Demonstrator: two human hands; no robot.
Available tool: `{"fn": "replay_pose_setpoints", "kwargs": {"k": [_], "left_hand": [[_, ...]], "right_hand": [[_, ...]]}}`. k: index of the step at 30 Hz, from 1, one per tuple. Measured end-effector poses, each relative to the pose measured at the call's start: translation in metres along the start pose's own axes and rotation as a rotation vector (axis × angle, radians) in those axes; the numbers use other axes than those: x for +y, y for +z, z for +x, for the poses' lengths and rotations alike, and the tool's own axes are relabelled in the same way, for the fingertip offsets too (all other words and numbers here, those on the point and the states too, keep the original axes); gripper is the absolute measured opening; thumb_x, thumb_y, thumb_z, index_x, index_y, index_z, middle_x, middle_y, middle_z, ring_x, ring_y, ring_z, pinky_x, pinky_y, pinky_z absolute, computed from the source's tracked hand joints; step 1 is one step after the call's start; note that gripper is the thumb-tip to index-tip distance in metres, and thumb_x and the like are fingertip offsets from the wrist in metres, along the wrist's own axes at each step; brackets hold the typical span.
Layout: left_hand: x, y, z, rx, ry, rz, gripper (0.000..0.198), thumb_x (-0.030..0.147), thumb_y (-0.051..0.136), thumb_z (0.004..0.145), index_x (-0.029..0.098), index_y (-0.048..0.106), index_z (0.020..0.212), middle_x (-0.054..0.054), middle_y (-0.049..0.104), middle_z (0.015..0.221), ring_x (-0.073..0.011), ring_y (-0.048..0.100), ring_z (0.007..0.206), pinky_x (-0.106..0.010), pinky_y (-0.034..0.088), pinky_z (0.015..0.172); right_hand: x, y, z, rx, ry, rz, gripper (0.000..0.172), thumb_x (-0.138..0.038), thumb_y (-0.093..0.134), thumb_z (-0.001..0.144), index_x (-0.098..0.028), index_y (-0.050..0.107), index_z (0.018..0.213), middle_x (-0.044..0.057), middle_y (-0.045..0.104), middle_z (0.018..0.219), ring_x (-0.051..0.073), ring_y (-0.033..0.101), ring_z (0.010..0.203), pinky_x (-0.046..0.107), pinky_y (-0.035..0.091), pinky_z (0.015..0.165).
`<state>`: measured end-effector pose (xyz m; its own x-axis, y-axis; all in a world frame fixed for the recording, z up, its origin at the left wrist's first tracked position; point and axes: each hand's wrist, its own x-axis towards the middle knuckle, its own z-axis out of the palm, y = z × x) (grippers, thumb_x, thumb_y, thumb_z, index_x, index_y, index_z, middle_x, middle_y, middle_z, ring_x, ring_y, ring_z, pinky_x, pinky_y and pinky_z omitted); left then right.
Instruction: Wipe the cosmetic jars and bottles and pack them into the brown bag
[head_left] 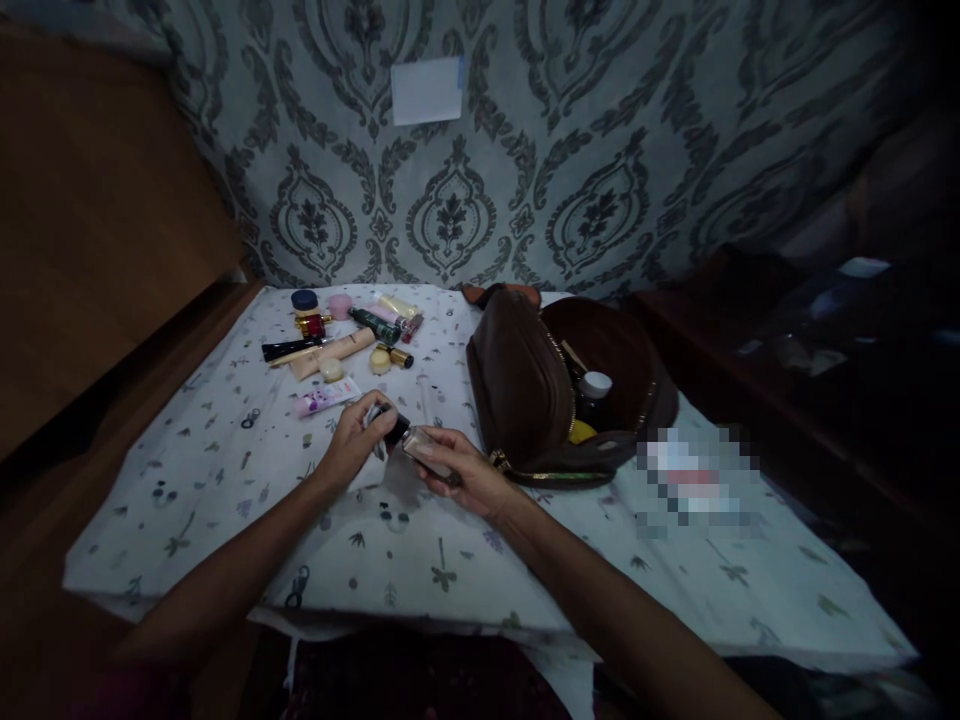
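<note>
Above the middle of the patterned tablecloth, my right hand (474, 478) is closed around a small beige bottle (426, 450), which looks like liquid foundation. Its neck points up and left toward a black cap (397, 430) pinched in the fingers of my left hand (354, 440). Cap and bottle neck are very close; whether they touch I cannot tell. Something whitish, perhaps a tissue (369, 474), hangs by my left palm, partly hidden. Just beyond my left hand lies a pink and white tube (327, 396).
Several cosmetics stand farther back, among them a beige tube (334, 354), a dark green bottle (375, 325) and a blue-lidded jar (304, 302). To the right, an unzipped brown bag (517, 380) holds a white-capped bottle (596, 384). A blurred-out packet (694, 478) lies beside it.
</note>
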<state>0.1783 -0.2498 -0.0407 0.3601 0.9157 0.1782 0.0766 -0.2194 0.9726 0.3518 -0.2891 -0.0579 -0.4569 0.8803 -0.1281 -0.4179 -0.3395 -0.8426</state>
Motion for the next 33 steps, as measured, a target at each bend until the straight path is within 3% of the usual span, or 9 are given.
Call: {"fn": "replay_pose_setpoints", "kwargs": {"k": [6, 11, 13, 19, 21, 24, 26, 30, 33], "left_hand": [[0.001, 0.006, -0.004, -0.041, -0.005, 0.030, 0.034, 0.052, 0.060, 0.083, 0.019, 0.053, 0.078, 0.005, 0.052, 0.061, -0.0110, 0.047, 0.056, -0.022, 0.040, 0.055], [-0.003, 0.004, 0.001, -0.058, -0.014, 0.056, 0.034, 0.053, 0.060, 0.082, 0.019, 0.056, 0.081, 0.003, 0.053, 0.067, -0.0128, 0.049, 0.060, -0.024, 0.042, 0.058], [-0.006, 0.002, 0.004, 0.012, 0.004, 0.105, 0.036, 0.054, 0.059, 0.082, 0.019, 0.059, 0.093, 0.002, 0.056, 0.074, -0.0145, 0.050, 0.065, -0.025, 0.042, 0.060], [-0.013, -0.003, 0.001, 0.439, 0.122, 0.392, 0.039, 0.051, 0.034, 0.097, 0.022, 0.053, 0.116, -0.002, 0.056, 0.087, -0.0177, 0.053, 0.077, -0.031, 0.045, 0.073], [-0.014, -0.003, -0.003, 0.388, 0.305, 0.535, 0.035, 0.044, 0.035, 0.098, 0.021, 0.053, 0.117, -0.004, 0.059, 0.093, -0.0194, 0.055, 0.080, -0.033, 0.046, 0.075], [-0.014, 0.002, -0.008, 0.116, 0.586, 0.803, 0.022, 0.032, 0.043, 0.095, 0.022, 0.061, 0.103, -0.006, 0.065, 0.096, -0.0231, 0.057, 0.088, -0.036, 0.045, 0.080], [-0.013, 0.004, -0.009, 0.002, 0.671, 0.960, 0.020, 0.026, 0.044, 0.094, 0.023, 0.063, 0.088, -0.006, 0.066, 0.089, -0.0244, 0.057, 0.087, -0.037, 0.044, 0.080], [-0.006, 0.002, 0.000, 0.062, 0.616, 1.048, 0.030, 0.031, 0.041, 0.094, 0.023, 0.058, 0.071, -0.004, 0.063, 0.076, -0.0228, 0.056, 0.076, -0.036, 0.044, 0.075], [-0.001, -0.008, 0.009, 0.042, 0.345, 0.891, 0.036, 0.042, 0.042, 0.092, 0.024, 0.056, 0.064, 0.002, 0.061, 0.064, -0.0198, 0.058, 0.066, -0.031, 0.047, 0.063]], "right_hand": [[0.007, -0.003, 0.001, 0.019, -0.015, 0.011, 0.056, -0.043, 0.082, 0.064, -0.018, 0.061, 0.110, -0.006, 0.058, 0.060, 0.005, 0.043, 0.041, 0.016, 0.025, 0.033], [0.006, -0.001, 0.002, 0.045, -0.032, 0.009, 0.060, -0.041, 0.082, 0.065, -0.021, 0.055, 0.115, -0.007, 0.059, 0.063, 0.005, 0.044, 0.040, 0.016, 0.024, 0.034], [0.003, 0.000, 0.003, 0.062, -0.053, 0.005, 0.059, -0.041, 0.082, 0.065, -0.022, 0.054, 0.114, -0.006, 0.059, 0.064, 0.006, 0.045, 0.041, 0.016, 0.025, 0.034], [0.002, -0.002, 0.003, 0.213, -0.034, 0.027, 0.052, -0.040, 0.077, 0.068, -0.023, 0.052, 0.110, -0.005, 0.061, 0.069, 0.007, 0.049, 0.049, 0.018, 0.037, 0.045], [0.005, -0.002, 0.003, 0.220, -0.040, 0.001, 0.048, -0.036, 0.076, 0.069, -0.024, 0.053, 0.110, -0.005, 0.060, 0.072, 0.007, 0.050, 0.053, 0.019, 0.040, 0.049], [0.010, 0.000, 0.002, 0.136, -0.050, -0.047, 0.038, -0.029, 0.073, 0.069, -0.025, 0.057, 0.104, -0.006, 0.057, 0.072, 0.008, 0.049, 0.055, 0.020, 0.042, 0.049], [0.012, -0.001, 0.001, 0.069, -0.040, -0.099, 0.031, -0.025, 0.072, 0.071, -0.024, 0.060, 0.099, -0.005, 0.055, 0.069, 0.008, 0.048, 0.054, 0.020, 0.041, 0.048], [0.010, -0.007, 0.000, -0.044, -0.021, -0.222, 0.032, -0.034, 0.077, 0.074, -0.021, 0.059, 0.096, -0.006, 0.053, 0.071, 0.007, 0.049, 0.057, 0.018, 0.041, 0.049], [0.009, -0.012, -0.001, -0.096, -0.020, -0.275, 0.053, -0.044, 0.084, 0.065, -0.018, 0.061, 0.106, -0.004, 0.058, 0.082, 0.006, 0.051, 0.061, 0.017, 0.045, 0.053]]}}
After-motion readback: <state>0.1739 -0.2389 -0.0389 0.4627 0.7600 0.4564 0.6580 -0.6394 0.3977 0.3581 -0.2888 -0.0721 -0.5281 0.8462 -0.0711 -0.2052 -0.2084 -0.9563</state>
